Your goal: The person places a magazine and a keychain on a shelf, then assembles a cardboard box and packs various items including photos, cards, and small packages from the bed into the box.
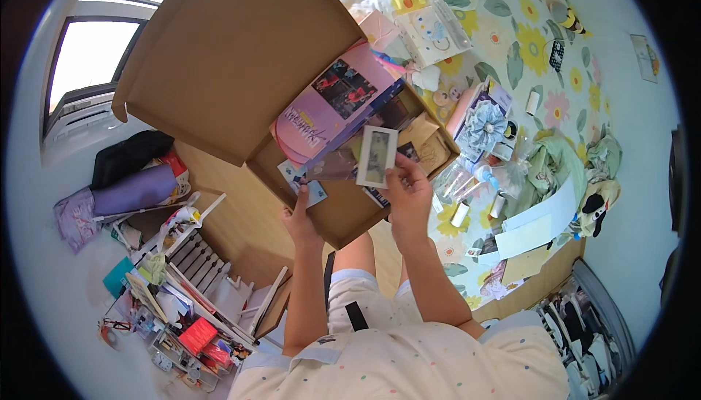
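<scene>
A large brown cardboard box stands open in front of me, its lid raised at the far left. My left hand grips the box's near left edge, thumb over the inside, beside a small blue-and-white card. Between the thumb and fingers of my right hand is a white-framed rectangular piece with a greyish middle, held tilted above the box. Inside lie a pink-purple booklet with a dark picture, a brown kraft envelope and other flat papers, partly covered.
Right of the box, a flowered bedspread carries a white box, a blue ruffled flower, white sheets and a green cloth. A cluttered shelf stands at lower left, below a window.
</scene>
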The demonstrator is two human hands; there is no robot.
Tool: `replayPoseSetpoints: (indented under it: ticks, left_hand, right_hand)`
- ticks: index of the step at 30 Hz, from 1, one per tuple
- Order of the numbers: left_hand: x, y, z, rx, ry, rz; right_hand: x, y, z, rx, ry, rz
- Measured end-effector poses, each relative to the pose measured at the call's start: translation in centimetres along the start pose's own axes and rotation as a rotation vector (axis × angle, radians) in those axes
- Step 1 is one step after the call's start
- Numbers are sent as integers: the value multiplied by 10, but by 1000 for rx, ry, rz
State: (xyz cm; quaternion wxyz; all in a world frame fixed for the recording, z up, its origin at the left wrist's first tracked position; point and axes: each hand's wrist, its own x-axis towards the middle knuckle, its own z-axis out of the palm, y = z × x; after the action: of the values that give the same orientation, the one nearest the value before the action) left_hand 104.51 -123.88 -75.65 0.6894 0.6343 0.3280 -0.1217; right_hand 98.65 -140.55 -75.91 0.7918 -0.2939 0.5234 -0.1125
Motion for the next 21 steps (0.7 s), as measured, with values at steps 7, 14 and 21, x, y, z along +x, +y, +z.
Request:
replayPoseSetpoints:
  ticks: [7,14,21]
  left_hand:
    - [-14,-1,21,26,5,-1]
    - [-24,3,33,65,-34,18]
    - [-27,-4,26,88,-31,2]
  right_hand:
    - [-17,-14,9,-650,-280,-263]
    - [22,-41,19,-1071,-477,-733]
    - [21,-35,22,-1395,-496,-638]
